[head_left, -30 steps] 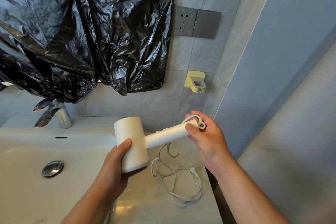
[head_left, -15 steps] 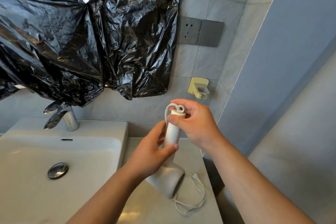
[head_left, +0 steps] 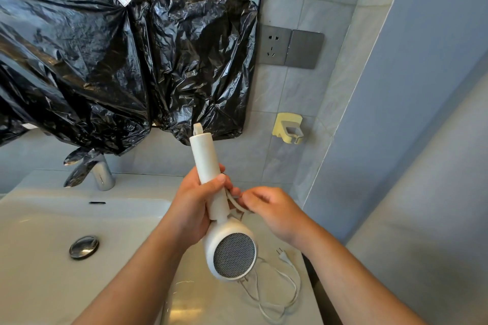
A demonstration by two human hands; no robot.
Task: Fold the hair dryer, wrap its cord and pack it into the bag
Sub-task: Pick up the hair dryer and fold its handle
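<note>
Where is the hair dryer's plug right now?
Head view, lower right: the plug lies on the counter, just right of the hair dryer's mesh end and below the right hand.

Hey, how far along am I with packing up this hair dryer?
Nothing looks finished. In hand: left hand grips the hair dryer by its handle, right hand pinches the cord beside it, likely starting the wrap. Left: the handle stands out straight, unfolded; most cord and the plug lie loose on the counter; nothing is bagged.
</note>
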